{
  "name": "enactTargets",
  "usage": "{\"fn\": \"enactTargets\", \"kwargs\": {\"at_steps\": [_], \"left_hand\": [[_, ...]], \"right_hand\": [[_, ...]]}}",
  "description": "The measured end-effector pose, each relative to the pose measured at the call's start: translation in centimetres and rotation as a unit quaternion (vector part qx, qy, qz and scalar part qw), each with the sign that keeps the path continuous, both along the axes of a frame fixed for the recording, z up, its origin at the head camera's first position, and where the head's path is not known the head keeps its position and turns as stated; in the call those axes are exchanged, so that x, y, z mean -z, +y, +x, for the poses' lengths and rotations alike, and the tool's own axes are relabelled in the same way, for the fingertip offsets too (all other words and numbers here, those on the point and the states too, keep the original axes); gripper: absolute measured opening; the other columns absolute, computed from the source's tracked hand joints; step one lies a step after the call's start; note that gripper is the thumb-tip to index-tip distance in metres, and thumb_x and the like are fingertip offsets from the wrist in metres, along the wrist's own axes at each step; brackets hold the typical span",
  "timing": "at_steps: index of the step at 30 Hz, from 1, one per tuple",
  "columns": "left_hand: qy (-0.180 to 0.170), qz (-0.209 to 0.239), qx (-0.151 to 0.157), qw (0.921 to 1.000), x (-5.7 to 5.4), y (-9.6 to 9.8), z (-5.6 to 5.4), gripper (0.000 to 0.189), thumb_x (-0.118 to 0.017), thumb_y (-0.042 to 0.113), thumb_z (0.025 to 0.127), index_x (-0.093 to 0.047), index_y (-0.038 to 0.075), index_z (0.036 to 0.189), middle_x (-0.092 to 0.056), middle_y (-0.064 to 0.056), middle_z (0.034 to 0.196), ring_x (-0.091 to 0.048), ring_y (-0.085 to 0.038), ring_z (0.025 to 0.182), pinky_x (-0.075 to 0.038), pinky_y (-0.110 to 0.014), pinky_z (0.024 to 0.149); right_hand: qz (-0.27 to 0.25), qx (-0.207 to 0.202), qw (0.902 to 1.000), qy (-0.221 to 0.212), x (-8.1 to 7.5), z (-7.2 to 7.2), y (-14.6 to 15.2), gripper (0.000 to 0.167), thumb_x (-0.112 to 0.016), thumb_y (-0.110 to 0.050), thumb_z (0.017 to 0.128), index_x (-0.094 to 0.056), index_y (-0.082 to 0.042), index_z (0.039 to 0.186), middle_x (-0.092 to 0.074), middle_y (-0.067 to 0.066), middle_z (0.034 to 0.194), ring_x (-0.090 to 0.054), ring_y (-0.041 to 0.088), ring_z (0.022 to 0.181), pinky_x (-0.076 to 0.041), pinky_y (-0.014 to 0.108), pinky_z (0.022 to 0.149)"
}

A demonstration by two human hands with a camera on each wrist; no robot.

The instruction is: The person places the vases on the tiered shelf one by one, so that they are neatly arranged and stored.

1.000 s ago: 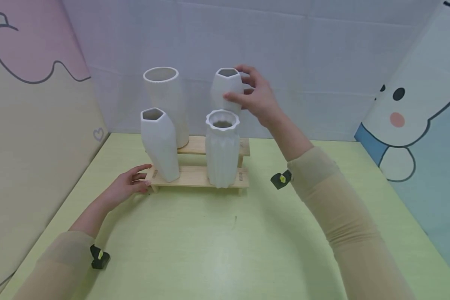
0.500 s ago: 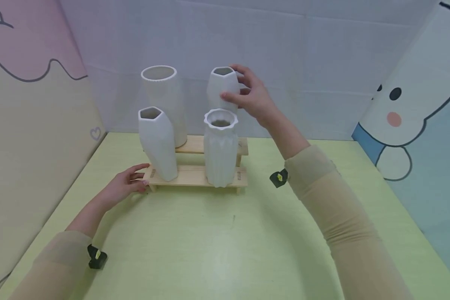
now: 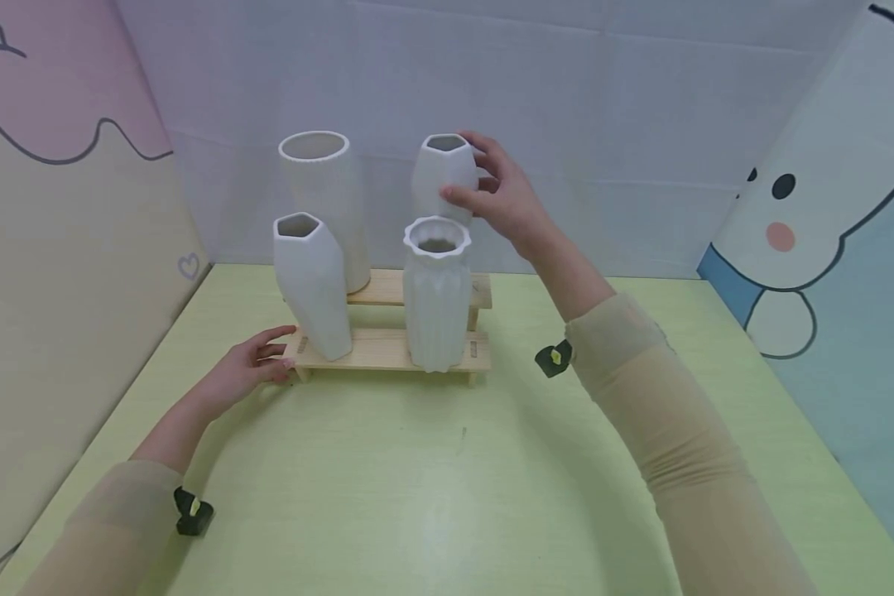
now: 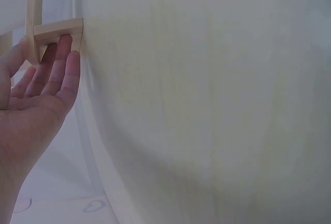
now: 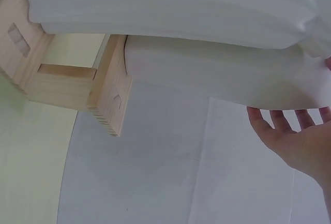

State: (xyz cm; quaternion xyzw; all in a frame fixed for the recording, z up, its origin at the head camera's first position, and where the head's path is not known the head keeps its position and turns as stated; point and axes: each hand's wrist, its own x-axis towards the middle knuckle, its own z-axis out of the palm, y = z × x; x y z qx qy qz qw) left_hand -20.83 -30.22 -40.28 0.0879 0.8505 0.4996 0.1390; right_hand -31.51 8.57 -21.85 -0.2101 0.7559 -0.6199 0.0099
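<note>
My right hand (image 3: 508, 196) holds the upper part of a faceted white vase (image 3: 438, 175), its thumb in front and fingers round the far right side. In the right wrist view that vase (image 5: 207, 71) meets the upper step with its base. A two-step wooden stand (image 3: 380, 348) carries it. My left hand (image 3: 242, 377) grips the stand's lower left end, thumb on one side and fingers on the other, as the left wrist view of the stand's end (image 4: 59, 28) shows. On the lower step stand a fluted white vase (image 3: 437, 302) and an angular white vase (image 3: 313, 285).
A tall round white vase (image 3: 324, 194) stands at the upper step's left, partly behind the angular one. The pale green table (image 3: 417, 480) spreads in front. A white cloth wall (image 3: 603, 149) rises close behind the stand, with printed panels at both sides.
The whole scene has shifted slightly left in the head view, as the camera moved. Both hands keep their holds; the vases and stand stay in place relative to each other.
</note>
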Motion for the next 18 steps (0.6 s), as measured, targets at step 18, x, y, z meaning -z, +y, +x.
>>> {"fn": "enactTargets", "kwargs": {"at_steps": [18], "left_hand": [[0.001,0.004,0.006,1.0,0.3,0.1,-0.4,0.065,-0.055,0.025,0.097,-0.021,0.011,0.151,-0.042,-0.03,0.138,-0.062,-0.025,0.101,-0.054,-0.034,0.085]], "right_hand": [[0.025,0.026,0.9989,0.032,-1.3,2.2,-0.7,0.069,-0.073,-0.018,0.082,-0.038,-0.019,0.141,-0.046,0.006,0.139,-0.054,0.025,0.111,-0.05,0.039,0.092]]}}
